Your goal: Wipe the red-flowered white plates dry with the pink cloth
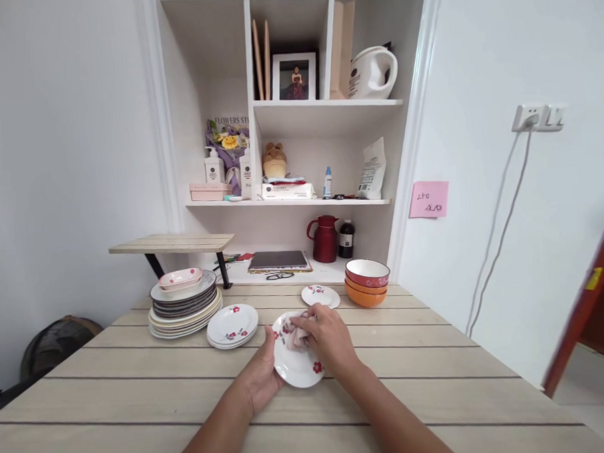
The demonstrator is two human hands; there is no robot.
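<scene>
- A white floral plate (pixel 299 372) is held by the left hand (pixel 262 372), with the thumb laid at the rim and the other fingers mostly hidden beneath; whether the tabletop is touched by the plate cannot be told.
- A crumpled pale cloth (pixel 297 338) is pinched in the bunched fingers of the right hand (pixel 331 335) and pressed against the plate's upper face.
- Just beyond the right fingers, a second floral plate (pixel 321 295) is set flat on the slatted table (pixel 140 420).
- To the left of the left thumb, a short stack of matching plates (pixel 233 321) is placed.
- Farther left, a taller pile of plates (pixel 185 308) is topped by a pink-dotted dish (pixel 181 278).
- Beyond the right fingers and to their right, nested bowls (pixel 367 285) are stacked, a red one above orange.
- Well beyond both hands, eyeglasses (pixel 280 276), a red jug (pixel 325 240) and a dark bottle (pixel 346 240) are seen.
</scene>
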